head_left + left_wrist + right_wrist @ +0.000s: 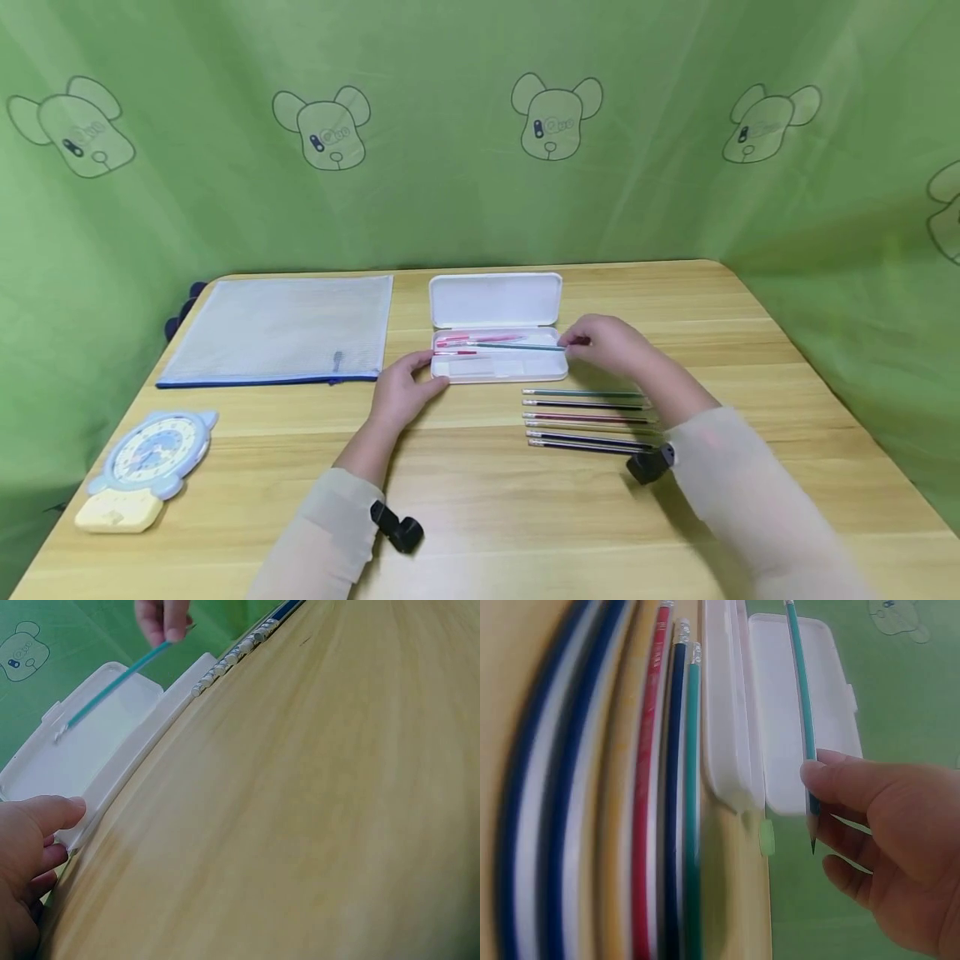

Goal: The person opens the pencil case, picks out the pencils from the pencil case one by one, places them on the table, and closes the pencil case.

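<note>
A white pencil case lies on the table with its lid raised at the back. Inside are a few slim pink and red items, too small to name surely. My left hand holds the case's left end, thumb at the front corner. Between thumb and fingertips, my right hand pinches a teal pencil near its sharpened tip. That pencil is held above the case, its eraser end toward the left. In front of the case lies a row of several pencils, partly hidden by my right forearm.
A mesh zip pouch with a blue edge lies at the back left. Nearer on that side are a blue toy clock and a cream-coloured block. Green printed cloth hangs behind the table.
</note>
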Demonstrator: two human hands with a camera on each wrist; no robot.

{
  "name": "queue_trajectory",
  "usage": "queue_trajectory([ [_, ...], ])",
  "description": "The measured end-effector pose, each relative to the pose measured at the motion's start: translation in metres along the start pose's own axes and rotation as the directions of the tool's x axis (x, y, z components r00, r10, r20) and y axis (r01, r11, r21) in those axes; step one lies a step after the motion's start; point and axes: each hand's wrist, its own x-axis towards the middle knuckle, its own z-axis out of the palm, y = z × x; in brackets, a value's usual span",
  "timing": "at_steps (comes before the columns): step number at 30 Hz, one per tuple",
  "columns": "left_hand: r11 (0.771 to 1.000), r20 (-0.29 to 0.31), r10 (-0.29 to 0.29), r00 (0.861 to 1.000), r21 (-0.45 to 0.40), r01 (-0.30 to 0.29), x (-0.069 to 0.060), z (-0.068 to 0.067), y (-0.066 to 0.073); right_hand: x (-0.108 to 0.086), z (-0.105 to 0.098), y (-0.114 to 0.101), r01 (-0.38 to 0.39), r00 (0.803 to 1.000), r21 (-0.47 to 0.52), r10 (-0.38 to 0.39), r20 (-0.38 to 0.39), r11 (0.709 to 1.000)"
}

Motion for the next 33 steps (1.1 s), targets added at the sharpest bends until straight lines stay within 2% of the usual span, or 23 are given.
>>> queue_trajectory([
  [7, 1.000, 0.007, -0.020, 1.000, -0.021, 0.020, 0.000, 0.000, 0.000, -0.040, 0.000, 0.014, 0.020, 0.999, 0.009, -0.020, -0.041, 1.000],
  [13, 0.999, 0.005, -0.026, 1.000, -0.028, 0.026, 0.000, 0.000, -0.001, -0.067, 0.002, 0.022, 0.061, 0.995, 0.004, -0.061, -0.082, 0.998],
  [25, 0.999, 0.012, -0.033, 0.999, -0.026, 0.033, 0.000, 0.001, -0.002, -0.103, 0.007, 0.027, 0.033, 0.996, 0.005, -0.032, -0.078, 0.999],
  [33, 0.999, 0.015, -0.035, 0.999, -0.037, 0.035, -0.001, -0.001, 0.000, -0.121, 0.011, 0.027, 0.051, 0.994, -0.019, -0.053, -0.094, 0.998],
])
